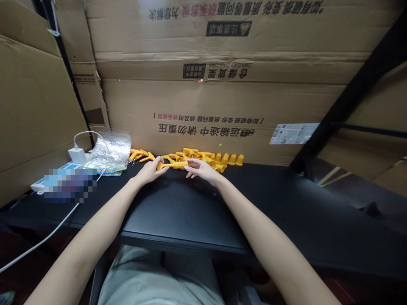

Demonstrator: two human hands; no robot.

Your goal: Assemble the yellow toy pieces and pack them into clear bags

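Note:
Both my arms reach forward over a black table [178, 212]. My left hand [149, 169] is closed round one end of a long orange plastic piece [174, 164]. My right hand [200, 167] touches the other end of the same piece, its fingers curled along it. Behind my hands lies a heap of several similar orange plastic parts [190, 155]. A row of small orange caps [229, 159] stands to the right of the heap. A few more orange parts [140, 154] lie to the left.
A crinkled clear plastic bag [110, 150] lies at the back left, beside a white charger [77, 155] with a cable [47, 235] running off the table's front edge. Cardboard sheets [222, 93] wall the table at the back and left. A black diagonal frame bar [349, 89] stands at the right.

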